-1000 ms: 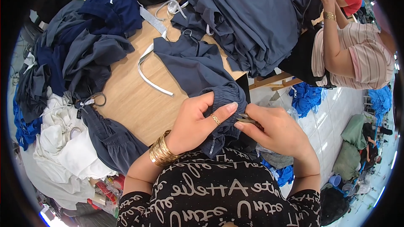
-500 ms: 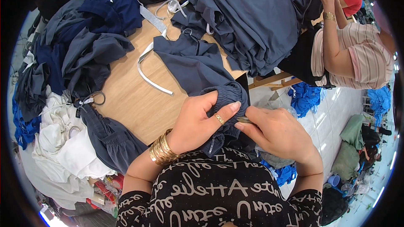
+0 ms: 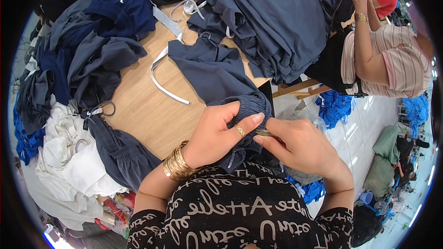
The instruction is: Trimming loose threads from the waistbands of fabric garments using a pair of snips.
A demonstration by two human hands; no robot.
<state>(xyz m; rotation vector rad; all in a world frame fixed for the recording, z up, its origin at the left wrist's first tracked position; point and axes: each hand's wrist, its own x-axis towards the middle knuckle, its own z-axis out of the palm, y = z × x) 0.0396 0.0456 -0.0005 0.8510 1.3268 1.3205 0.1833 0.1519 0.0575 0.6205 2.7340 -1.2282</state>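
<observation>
A dark grey garment (image 3: 214, 71) stretches from the table to my body, its gathered elastic waistband (image 3: 251, 106) bunched up at my hands. My left hand (image 3: 214, 131), with a ring and gold bangles, is closed on that waistband, thumb pressed on top. Close against its right side, my right hand (image 3: 302, 145) is closed around small metal thread snips (image 3: 263, 132). Only a short piece of the snips shows between thumb and fingers; the rest is hidden in the palm. Their tip is at the waistband's edge beside my left thumb.
A large dark grey garment pile (image 3: 272, 23) lies ahead on the wooden table (image 3: 138, 97). Navy and grey clothes (image 3: 110, 14) are heaped left, white cloth (image 3: 69, 152) nearer me. A white strip (image 3: 161, 80) lies mid-table. At right stands a person in a striped shirt (image 3: 387, 60).
My right hand has shifted slightly left and down along the waistband with the snips. My left hand and the garment have hardly moved.
</observation>
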